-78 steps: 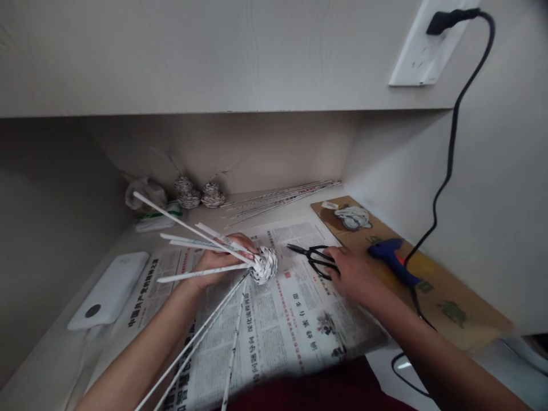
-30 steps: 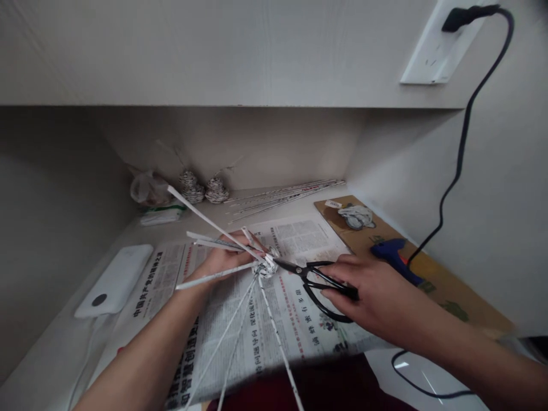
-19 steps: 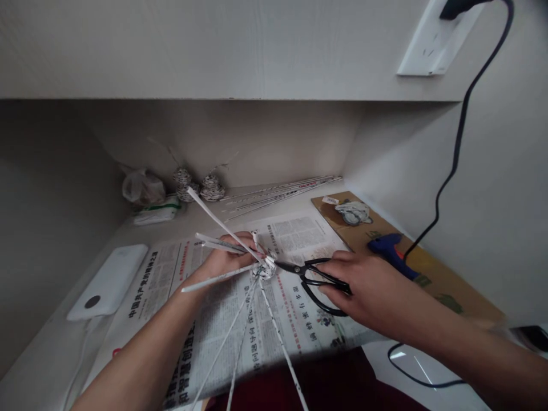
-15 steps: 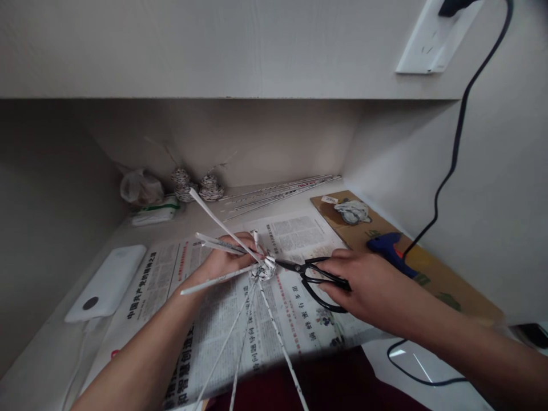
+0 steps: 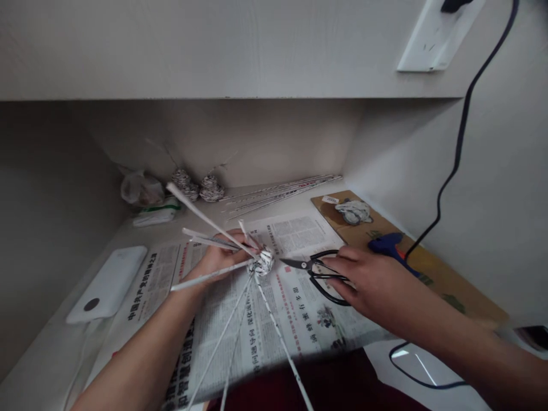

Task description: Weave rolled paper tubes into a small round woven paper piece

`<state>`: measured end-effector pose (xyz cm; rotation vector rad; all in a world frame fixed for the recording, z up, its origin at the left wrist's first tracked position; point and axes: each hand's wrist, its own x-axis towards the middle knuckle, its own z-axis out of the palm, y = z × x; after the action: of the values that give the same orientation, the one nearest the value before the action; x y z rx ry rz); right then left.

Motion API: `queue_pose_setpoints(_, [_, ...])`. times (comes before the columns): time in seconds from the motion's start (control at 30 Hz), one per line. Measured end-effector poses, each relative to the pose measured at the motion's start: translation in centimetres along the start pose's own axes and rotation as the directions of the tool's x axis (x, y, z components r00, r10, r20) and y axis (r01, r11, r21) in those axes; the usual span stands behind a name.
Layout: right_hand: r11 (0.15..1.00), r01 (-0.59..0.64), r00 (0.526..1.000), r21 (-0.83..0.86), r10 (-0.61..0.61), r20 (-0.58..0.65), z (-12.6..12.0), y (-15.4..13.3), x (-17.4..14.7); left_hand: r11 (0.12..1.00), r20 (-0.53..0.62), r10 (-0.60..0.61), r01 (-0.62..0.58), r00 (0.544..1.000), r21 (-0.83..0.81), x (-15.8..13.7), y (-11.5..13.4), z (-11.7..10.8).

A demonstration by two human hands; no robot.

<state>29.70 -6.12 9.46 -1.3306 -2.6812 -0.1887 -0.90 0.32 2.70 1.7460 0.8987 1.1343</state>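
My left hand [image 5: 220, 255] is closed around a small woven piece [image 5: 262, 262] of rolled newspaper. Long paper strips stick out of it: one thick strip [image 5: 205, 220] slants up to the left, another lies across my wrist, and several thin ones [image 5: 276, 325] run down toward me. In my right hand [image 5: 359, 277] are black-handled scissors [image 5: 305, 265], fingers through the loops. Their blades look closed and point at the woven piece, with a small gap between. My left fingertips are partly hidden behind the strips.
Newspaper sheets [image 5: 295, 231] cover the table. At the back stand two woven paper gourds [image 5: 212, 188], a plastic bag [image 5: 141, 188] and loose paper sticks [image 5: 282, 191]. A white power bank [image 5: 107, 283] lies left. On cardboard [image 5: 462, 291] at right rests a blue glue gun [image 5: 389, 244] with its cord.
The scissors have drawn away to the right from the woven piece, which they were touching or nearly touching. My left hand has shifted slightly left, tilting the piece and its strips.
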Motion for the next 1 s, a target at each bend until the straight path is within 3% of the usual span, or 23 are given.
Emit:
queue_pose_setpoints(0.23, [0.954, -0.282, 0.958, 0.104, 0.275, 0.079, 4.9, 2.0, 0.4, 0.958, -0.038, -0.023, 0.011, 0.999, -0.287, 0.3, -0.1, -0.6])
queue_pose_setpoints(0.5, [0.882, -0.460, 0.887, 0.105, 0.452, 0.093, 7.7, 3.4, 2.1, 0.933, -0.077, -0.072, 0.040, 0.994, -0.357, 0.3, 0.4, -0.6])
queue_pose_setpoints(0.67, [0.880, -0.439, 0.898, 0.184, 0.438, 0.051, 9.2, 3.7, 2.4, 0.937, -0.090, -0.230, 0.195, 0.969, -0.291, 0.3, -0.9, -1.0])
queue_pose_setpoints(0.8, [0.920, -0.336, 0.934, 0.201, 0.353, -0.054, 9.9, 4.1, 1.7, 0.904, -0.002, -0.299, 0.282, 0.954, -0.321, 0.3, -1.6, -1.1])
queue_pose_setpoints(0.9, [0.932, -0.332, 0.929, 0.149, 0.350, -0.122, 9.7, 5.1, 0.4, 0.896, 0.013, -0.314, 0.301, 0.949, -0.326, 0.3, -1.3, -1.0])
queue_pose_setpoints(1.0, [0.915, -0.403, 0.903, 0.016, 0.401, -0.156, 9.1, 6.9, -1.7, 0.894, 0.022, -0.319, 0.308, 0.948, -0.324, 0.3, -1.0, -0.8])
